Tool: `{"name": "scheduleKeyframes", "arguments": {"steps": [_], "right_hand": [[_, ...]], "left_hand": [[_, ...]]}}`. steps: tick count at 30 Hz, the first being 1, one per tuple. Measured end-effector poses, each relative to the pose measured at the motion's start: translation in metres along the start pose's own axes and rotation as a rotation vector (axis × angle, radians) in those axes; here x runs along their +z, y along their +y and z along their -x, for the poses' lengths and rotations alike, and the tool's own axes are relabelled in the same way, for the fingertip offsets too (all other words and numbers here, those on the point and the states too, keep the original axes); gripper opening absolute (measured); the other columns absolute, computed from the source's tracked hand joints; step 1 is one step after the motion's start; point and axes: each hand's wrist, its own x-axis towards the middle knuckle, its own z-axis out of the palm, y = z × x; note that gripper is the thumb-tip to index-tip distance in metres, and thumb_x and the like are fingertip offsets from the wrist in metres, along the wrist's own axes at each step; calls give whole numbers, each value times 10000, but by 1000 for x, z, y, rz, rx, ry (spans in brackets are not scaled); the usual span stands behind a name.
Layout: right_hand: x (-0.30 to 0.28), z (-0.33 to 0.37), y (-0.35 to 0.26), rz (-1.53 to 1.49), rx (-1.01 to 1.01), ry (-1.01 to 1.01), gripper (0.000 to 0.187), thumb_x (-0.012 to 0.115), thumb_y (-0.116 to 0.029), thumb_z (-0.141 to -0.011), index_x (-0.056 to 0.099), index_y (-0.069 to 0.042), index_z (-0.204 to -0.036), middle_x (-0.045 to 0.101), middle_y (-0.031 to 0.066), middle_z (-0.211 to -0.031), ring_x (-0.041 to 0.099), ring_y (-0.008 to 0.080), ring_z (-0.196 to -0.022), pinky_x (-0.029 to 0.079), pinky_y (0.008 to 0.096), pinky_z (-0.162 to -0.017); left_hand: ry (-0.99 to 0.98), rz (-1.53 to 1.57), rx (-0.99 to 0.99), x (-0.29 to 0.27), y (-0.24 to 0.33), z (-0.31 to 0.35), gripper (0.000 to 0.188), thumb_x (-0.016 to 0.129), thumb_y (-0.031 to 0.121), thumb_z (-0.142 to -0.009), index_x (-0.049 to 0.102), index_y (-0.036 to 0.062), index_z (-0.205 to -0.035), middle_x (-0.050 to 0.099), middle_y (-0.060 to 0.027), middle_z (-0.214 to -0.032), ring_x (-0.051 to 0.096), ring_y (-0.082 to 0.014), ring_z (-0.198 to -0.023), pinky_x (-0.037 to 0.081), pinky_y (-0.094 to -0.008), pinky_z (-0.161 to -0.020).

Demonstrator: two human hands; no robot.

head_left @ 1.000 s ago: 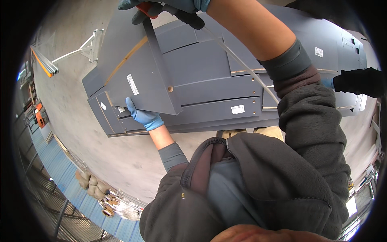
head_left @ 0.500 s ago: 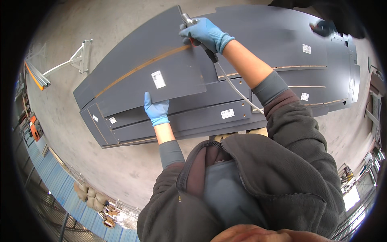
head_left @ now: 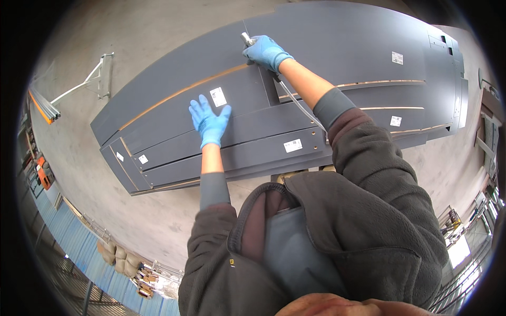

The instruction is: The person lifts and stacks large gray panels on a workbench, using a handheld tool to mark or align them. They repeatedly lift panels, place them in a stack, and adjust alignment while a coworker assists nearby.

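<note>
My left hand [head_left: 208, 124], in a blue glove, lies with fingers spread on a dark grey panel [head_left: 174, 113] beside a white label [head_left: 217, 97]. The panel is part of a wide stack of flat grey panels. My right hand [head_left: 265, 52], also gloved in blue, is closed round an air tool [head_left: 245, 39] with a silver metal head. A pale hose [head_left: 298, 100] runs from the tool back under my right forearm. The tool is over the panels near a seam; its grip is mostly hidden by my fingers.
More grey panels [head_left: 363, 37] with white labels and brown edge strips spread to the right. On the floor at left are a white metal stand [head_left: 103, 79] and a bundle of metal bars [head_left: 45, 108]. Stuffed sacks [head_left: 124, 260] stand at the lower left.
My left hand has moved from the panel's near edge up onto its face, fingers now spread. The panel lies flatter in the stack. Another person's hand at the upper right has gone from view.
</note>
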Motion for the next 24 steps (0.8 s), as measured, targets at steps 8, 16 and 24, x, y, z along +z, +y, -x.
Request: {"name": "scheduleKeyframes", "arguments": {"steps": [8, 16, 24], "right_hand": [[-86, 104, 49, 238, 68, 144, 297, 663, -298, -906, 763, -52, -1039, 790, 107, -867, 760, 231, -834, 588, 389, -814], [-16, 132, 81, 225, 371, -397, 297, 662, -296, -929, 784, -30, -877, 783, 116, -812, 709, 247, -649, 581, 401, -671], [-82, 179, 138, 354, 359, -338, 382, 657, -384, -951, 773, -29, -868, 764, 107, -781, 729, 260, -687, 586, 399, -707]], "left_hand": [[-114, -46, -51, 23, 3, -3, 1271, 752, 661, -866, 42, 66, -1735, -11, -349, -1762, -37, -514, -1645, 54, -567, -1337], [-176, -65, -105, 5, 21, -3, 1234, 769, 600, -875, 75, 37, -1725, 27, -347, -1759, 23, -508, -1645, 112, -542, -1338], [-9, -169, 744, 14, 153, -19, 961, 723, 310, -870, 277, 252, -1719, 161, -178, -1793, 118, -507, -1633, 123, -622, -1321]]}}
